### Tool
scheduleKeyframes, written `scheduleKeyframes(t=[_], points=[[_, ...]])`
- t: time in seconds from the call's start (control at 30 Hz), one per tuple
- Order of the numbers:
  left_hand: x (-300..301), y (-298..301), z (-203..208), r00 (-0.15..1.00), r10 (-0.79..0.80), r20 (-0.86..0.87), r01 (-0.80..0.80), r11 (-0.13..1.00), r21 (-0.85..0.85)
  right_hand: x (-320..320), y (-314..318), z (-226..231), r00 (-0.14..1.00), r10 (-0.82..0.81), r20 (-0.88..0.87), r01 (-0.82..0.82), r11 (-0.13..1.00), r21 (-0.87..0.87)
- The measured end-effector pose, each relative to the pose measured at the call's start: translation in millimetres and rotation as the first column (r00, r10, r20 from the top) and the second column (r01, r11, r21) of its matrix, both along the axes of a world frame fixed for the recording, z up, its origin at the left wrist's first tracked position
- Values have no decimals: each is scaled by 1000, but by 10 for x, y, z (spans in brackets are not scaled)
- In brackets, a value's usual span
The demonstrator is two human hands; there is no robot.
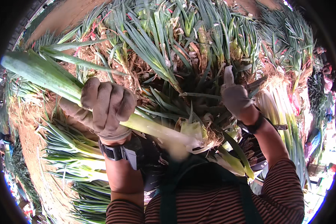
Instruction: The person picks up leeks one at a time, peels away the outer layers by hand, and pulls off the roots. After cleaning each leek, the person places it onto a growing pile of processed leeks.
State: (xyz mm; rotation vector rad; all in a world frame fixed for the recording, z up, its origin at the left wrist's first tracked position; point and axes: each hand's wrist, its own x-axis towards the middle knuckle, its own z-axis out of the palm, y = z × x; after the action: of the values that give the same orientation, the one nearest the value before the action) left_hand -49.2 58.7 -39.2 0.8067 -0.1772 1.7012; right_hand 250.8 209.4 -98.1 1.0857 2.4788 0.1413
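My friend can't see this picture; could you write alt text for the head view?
A gloved left hand grips a large leek slanting across the view; the gloved right hand is apart from it. More leeks lie around them.

A leek [153, 128] lies through the left fingers [102, 99], its leaves [37, 69] reaching out ahead and to their left, its root end [209, 138] to their right, nearer the body than the right fingers [233, 98]. Loose leaves [203, 96] lie between the left and right fingers. Ahead of both spreads a broad heap of leeks [164, 41]. Just right of the right fingers stands a bundle of leeks [282, 100]. Left of and behind the left fingers, more leeks [76, 162] lie on the ground [30, 138], which extends farther left.
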Motion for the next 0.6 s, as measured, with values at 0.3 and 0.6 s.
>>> scheduleKeyframes(t=[0.3, 0.6], points=[[-81, 42, 38, 886, 463, -13, -428, 809, -402, -285, -756, 592, 400, -131, -907, -646, 662, -381], [219, 198, 15, 825, 558, -91, -553, 761, -340, -406, -786, 382, 359, -369, -858, -376, 784, -494]])
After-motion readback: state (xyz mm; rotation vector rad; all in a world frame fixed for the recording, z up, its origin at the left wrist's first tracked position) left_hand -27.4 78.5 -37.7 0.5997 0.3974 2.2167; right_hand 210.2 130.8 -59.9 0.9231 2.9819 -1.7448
